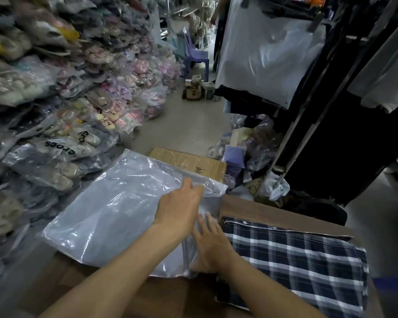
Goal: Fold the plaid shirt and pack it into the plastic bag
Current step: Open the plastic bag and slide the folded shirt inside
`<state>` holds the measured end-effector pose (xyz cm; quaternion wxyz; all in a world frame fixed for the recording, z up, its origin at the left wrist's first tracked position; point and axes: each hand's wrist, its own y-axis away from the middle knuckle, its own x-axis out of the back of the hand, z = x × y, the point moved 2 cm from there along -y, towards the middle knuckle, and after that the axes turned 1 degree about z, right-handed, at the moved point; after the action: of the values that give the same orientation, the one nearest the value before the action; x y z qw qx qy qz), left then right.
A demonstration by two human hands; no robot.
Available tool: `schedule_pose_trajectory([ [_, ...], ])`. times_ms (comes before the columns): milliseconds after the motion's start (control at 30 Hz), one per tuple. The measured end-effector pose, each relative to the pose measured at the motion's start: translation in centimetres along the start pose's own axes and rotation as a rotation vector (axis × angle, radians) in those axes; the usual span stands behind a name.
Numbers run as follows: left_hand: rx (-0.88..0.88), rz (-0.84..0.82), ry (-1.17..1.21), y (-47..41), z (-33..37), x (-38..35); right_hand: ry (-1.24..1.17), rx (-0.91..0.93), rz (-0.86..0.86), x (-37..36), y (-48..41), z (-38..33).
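Head view: fingers of the left hand (pixel 178 210) and right hand (pixel 210 245) lie flat, loosely spread, gripping nothing, at the mouth of the clear crinkled plastic bag (pixel 115 210). Beside it waits the folded navy-and-white plaid shirt (pixel 296 260). Slippery film may stay stuck shut or slide off the brown table (pixel 257 208).

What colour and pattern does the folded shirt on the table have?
The folded shirt is dark navy with white and grey plaid lines, seen in the head view.
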<state>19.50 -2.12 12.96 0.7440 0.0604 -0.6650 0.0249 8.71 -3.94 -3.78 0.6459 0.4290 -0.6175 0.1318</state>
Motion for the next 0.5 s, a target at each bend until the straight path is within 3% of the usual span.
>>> schedule_pose_trajectory([
  [67,-0.037,-0.093,-0.018,0.3,0.0,-1.4,-0.02,0.002,-0.016,0.8,0.0,0.1],
  [200,0.006,-0.172,-0.049,0.3,-1.3,-4.1,-0.033,0.081,0.153,4.4,2.4,1.2],
  [367,-0.042,-0.222,0.013,0.5,-1.7,-6.3,0.09,0.195,-0.13,5.2,5.2,3.2],
  [500,-0.059,-0.243,0.055,0.7,-1.4,-6.9,0.199,0.198,-0.152,4.6,4.9,3.5],
])
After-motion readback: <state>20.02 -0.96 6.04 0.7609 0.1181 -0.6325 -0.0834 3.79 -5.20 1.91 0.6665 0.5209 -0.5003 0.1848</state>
